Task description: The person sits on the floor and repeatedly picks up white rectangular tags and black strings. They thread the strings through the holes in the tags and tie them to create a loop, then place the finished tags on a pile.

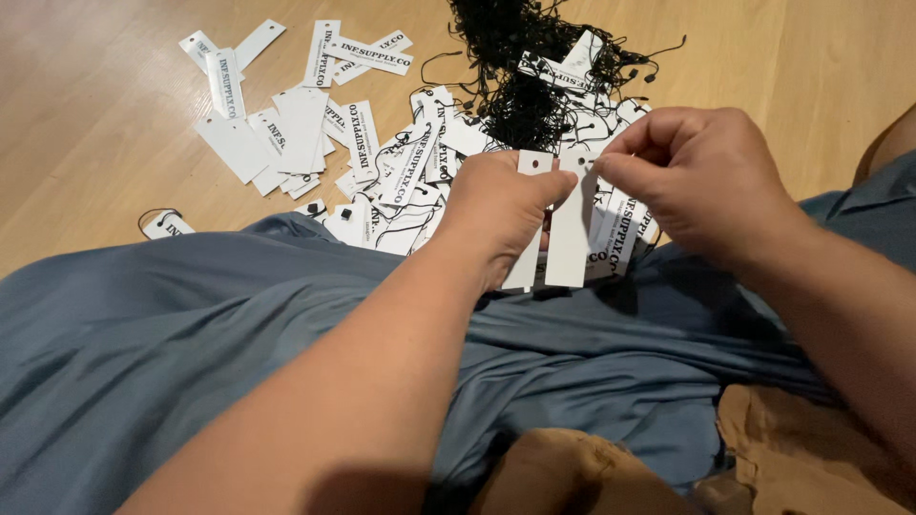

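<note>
My left hand [501,215] grips two long white paper tags [570,238] that stand upright side by side, each with a small punched hole near its top. My right hand [701,176] pinches at the top of the right tag, fingertips closed by its hole; whether a string is between them I cannot tell. Both hands hover above blue-grey cloth [191,334] lying over my lap.
Many white printed tags [315,133] lie scattered on the wooden floor [86,105] ahead. A tangled heap of black string loops [520,67] sits beyond the hands, mixed with tags. Tan fabric [811,448] shows at the lower right.
</note>
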